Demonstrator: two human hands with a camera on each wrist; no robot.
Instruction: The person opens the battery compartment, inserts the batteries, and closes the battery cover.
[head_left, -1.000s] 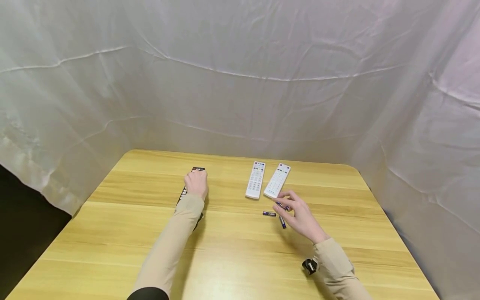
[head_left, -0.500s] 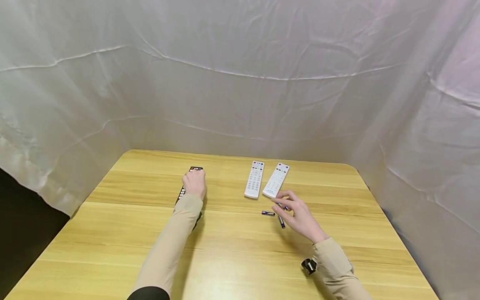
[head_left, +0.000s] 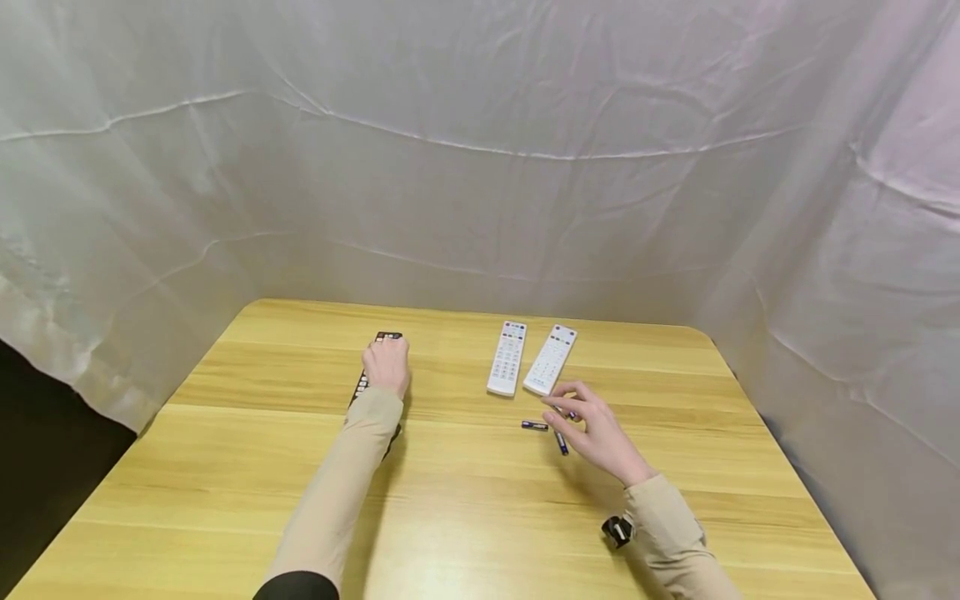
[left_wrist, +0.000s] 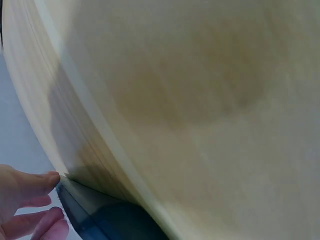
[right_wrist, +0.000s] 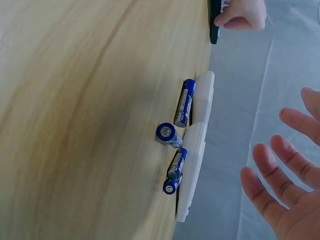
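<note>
My left hand (head_left: 387, 365) grips a black remote control (head_left: 389, 336) on the left part of the table. In the left wrist view the thumb and fingers (left_wrist: 37, 184) are at the end of the dark remote (left_wrist: 107, 212). My right hand (head_left: 603, 433) hovers over several blue AAA-looking batteries (head_left: 535, 425), fingers loosely bent and holding nothing. The right wrist view shows these fingers (right_wrist: 264, 159) apart from the batteries (right_wrist: 185, 102). Two white remotes, a left one (head_left: 507, 358) and a right one (head_left: 551, 360), lie buttons up just beyond the batteries.
The wooden table (head_left: 465, 500) has rounded far corners. A pale cloth curtain (head_left: 480, 208) hangs behind it and along both sides. A black camera mount (head_left: 617, 532) sits at the right wrist.
The head view has shifted slightly, so everything appears a little further left. Both hands, the remotes and the batteries otherwise keep their places.
</note>
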